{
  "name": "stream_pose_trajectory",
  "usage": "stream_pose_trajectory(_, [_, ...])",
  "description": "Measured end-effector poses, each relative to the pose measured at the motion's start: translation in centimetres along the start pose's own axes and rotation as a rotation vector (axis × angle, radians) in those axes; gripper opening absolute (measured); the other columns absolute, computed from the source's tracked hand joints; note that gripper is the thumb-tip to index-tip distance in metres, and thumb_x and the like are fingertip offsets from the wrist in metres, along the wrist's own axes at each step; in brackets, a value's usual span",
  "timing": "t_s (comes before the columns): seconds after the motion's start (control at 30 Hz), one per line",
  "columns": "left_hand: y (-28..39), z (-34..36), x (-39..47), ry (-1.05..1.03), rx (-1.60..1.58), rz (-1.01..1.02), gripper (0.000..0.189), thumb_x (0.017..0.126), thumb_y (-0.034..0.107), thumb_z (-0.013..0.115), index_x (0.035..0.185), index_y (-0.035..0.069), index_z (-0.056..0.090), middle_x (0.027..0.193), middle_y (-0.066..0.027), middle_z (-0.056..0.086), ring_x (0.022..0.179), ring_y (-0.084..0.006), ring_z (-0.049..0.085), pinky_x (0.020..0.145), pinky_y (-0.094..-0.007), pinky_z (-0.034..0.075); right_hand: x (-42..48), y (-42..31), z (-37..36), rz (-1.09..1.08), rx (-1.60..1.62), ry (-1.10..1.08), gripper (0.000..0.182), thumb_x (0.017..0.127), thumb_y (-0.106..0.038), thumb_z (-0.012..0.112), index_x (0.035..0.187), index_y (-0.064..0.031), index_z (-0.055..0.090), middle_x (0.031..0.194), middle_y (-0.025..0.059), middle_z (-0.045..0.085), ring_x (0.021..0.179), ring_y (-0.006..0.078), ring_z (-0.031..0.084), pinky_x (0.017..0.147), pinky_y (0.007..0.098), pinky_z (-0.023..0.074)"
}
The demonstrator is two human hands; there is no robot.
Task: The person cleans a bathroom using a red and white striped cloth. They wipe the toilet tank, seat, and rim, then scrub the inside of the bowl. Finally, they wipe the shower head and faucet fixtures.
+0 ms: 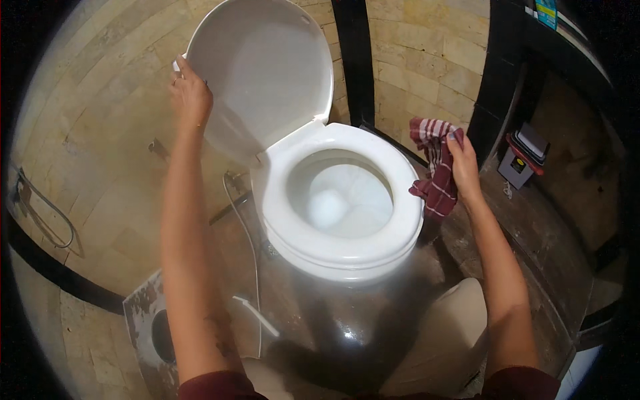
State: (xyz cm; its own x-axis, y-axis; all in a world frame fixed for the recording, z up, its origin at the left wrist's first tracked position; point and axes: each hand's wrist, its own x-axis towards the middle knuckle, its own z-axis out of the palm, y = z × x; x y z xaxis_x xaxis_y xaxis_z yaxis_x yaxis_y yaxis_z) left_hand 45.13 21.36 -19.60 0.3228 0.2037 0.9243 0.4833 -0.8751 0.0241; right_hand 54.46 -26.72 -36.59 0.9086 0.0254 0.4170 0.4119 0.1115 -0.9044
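Observation:
A white toilet stands in front of me, its seat ring (405, 200) lying down on the bowl and its lid (260, 65) raised. At the lid's upper left edge is my left hand (191, 95), fingers around a small white thing or part of the edge; which one I cannot tell. To the right of the seat, my right hand (462, 165) holds a bunched maroon cloth with white stripes (440, 172), which hangs down beside the seat's rim. Water shows inside the bowl (350, 200).
A thin hose (245, 225) runs down left of the toilet to the dark floor. Near it lies a white stick-like object (256, 316). A grey bin (516, 167) stands at right. Another hose (60, 215) hangs on the stone-tiled wall at left.

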Motion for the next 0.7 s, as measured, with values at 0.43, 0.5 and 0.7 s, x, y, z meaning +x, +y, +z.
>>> stream_pose_trajectory(0.43, [8.9, -6.6, -23.3, -0.86, -0.628, 0.604, 0.025, 0.085, 0.027, 0.062, 0.105, 0.012, 0.065, 0.122, -0.0107, 0.058, 0.118, -0.0288, 0.05, 0.108, -0.0532, 0.026, 0.6, 10.4, -0.2, 0.271, -0.388, -0.376, 0.098, 0.058, -0.03, 0.081, 0.134, 0.0072, 0.032, 0.132, 0.0289, 0.042, 0.124, 0.036, 0.044, 0.105, 0.0381, 0.0341])
stream_pose_trajectory(0.5, [8.5, -7.3, -24.5, -0.958, -0.643, 0.542, 0.025, 0.088, 0.029, 0.057, 0.105, 0.012, 0.064, 0.12, -0.0103, 0.058, 0.119, -0.0281, 0.049, 0.11, -0.0571, 0.019, 0.3, 10.2, -0.3, 0.265, -0.347, -0.4, 0.093, 0.06, -0.026, 0.081, 0.133, 0.0061, 0.033, 0.131, 0.0263, 0.043, 0.122, 0.0323, 0.046, 0.104, 0.037, 0.0351])
stream_pose_trajectory(0.7, [6.3, -8.7, -26.3, -1.036, -0.731, 0.375, 0.026, 0.092, 0.03, 0.05, 0.107, 0.012, 0.062, 0.115, -0.0085, 0.056, 0.124, -0.028, 0.046, 0.11, -0.0626, 0.013, -0.6, 5.8, 0.0, 0.36, -0.372, -0.506, 0.068, 0.071, -0.017, 0.073, 0.129, 0.0032, 0.042, 0.116, 0.0141, 0.058, 0.105, 0.0212, 0.056, 0.093, 0.0321, 0.0436])
